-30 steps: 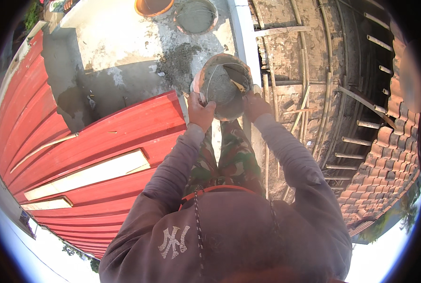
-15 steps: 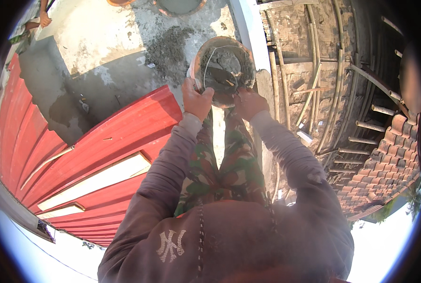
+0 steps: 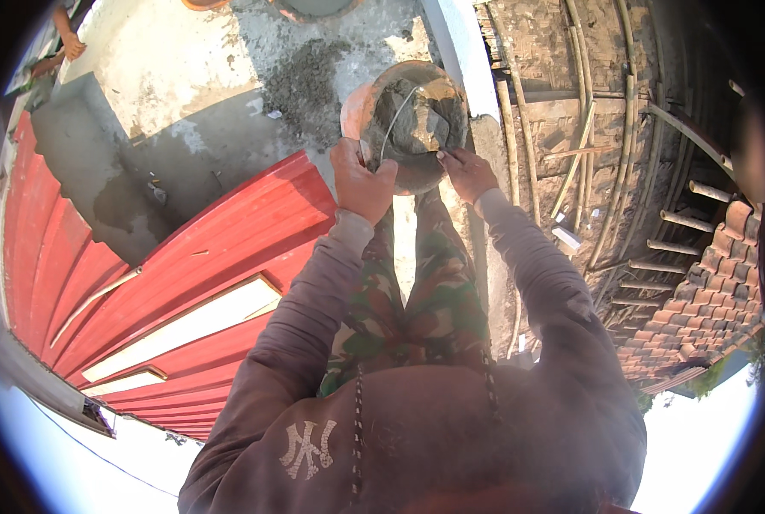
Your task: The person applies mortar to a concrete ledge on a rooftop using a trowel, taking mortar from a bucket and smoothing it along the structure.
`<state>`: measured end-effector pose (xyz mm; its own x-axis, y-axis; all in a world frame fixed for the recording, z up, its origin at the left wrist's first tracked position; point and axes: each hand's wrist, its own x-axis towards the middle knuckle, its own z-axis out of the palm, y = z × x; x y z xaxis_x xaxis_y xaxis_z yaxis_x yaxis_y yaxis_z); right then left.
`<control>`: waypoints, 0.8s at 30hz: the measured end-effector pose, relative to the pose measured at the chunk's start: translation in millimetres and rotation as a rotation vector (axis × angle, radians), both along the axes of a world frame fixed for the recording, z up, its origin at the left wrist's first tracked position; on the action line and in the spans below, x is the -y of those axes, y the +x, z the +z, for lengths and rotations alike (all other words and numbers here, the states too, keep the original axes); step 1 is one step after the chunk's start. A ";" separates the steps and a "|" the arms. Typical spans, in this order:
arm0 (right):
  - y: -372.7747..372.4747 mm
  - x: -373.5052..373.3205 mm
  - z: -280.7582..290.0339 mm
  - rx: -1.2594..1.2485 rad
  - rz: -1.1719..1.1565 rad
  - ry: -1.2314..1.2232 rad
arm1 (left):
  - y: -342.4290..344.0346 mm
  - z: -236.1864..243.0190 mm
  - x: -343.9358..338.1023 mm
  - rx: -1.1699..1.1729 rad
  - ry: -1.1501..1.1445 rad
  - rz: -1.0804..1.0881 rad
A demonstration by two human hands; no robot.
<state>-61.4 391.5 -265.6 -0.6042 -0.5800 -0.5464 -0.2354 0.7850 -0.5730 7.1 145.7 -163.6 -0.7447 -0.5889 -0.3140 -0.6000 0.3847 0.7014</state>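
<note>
A round orange-brown bucket [image 3: 354,113] is tilted in front of me, its mouth facing up toward me. Grey wet mortar [image 3: 420,124] coats its inside, with a sunlit lump in the middle. The thin wire handle [image 3: 397,118] lies across the mouth. My left hand [image 3: 364,182] is closed on the bucket's near left rim, thumb on top. On the near right rim, my right hand [image 3: 471,176] pinches the edge with thumb and fingers. The bucket's underside is hidden.
Red corrugated sheets [image 3: 228,223] spread to the left, with a pale board [image 3: 185,330] on them. On the right stand a narrow wall top [image 3: 489,163], bamboo poles [image 3: 584,111] and roof tiles [image 3: 699,313]. Another person's hand [image 3: 74,46] shows far left, near round tubs [image 3: 314,15].
The bucket has turned and tilted, and the mortar inside has shifted, with a lump now in sunlight. My right hand has moved slightly right along the rim.
</note>
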 end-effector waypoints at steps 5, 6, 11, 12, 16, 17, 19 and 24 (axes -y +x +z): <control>-1.7 -22.1 48.6 0.325 -0.445 0.014 | 3.3 -24.5 2.7 0.042 0.327 0.226; -1.3 -25.5 46.0 0.315 -0.460 0.008 | 0.7 -27.9 0.1 0.057 0.283 0.204; 6.5 -44.1 40.0 0.472 -0.647 -0.011 | 8.8 -49.3 -11.3 0.051 0.379 0.295; 7.7 -47.1 37.2 0.505 -0.722 -0.015 | 8.3 -54.0 -11.3 0.045 0.387 0.304; 3.3 -47.3 12.1 0.243 -0.854 -0.118 | 12.5 -58.5 -19.2 0.050 0.499 0.414; -0.9 -49.2 5.7 0.229 -0.853 -0.069 | 13.2 -57.6 -21.6 0.039 0.545 0.447; -5.6 -46.4 -21.1 -0.084 -0.730 0.022 | 17.8 -64.7 -23.7 0.037 0.549 0.463; -5.7 -49.6 -61.4 -0.223 -0.609 0.266 | 43.0 -88.1 -17.5 0.102 0.386 0.375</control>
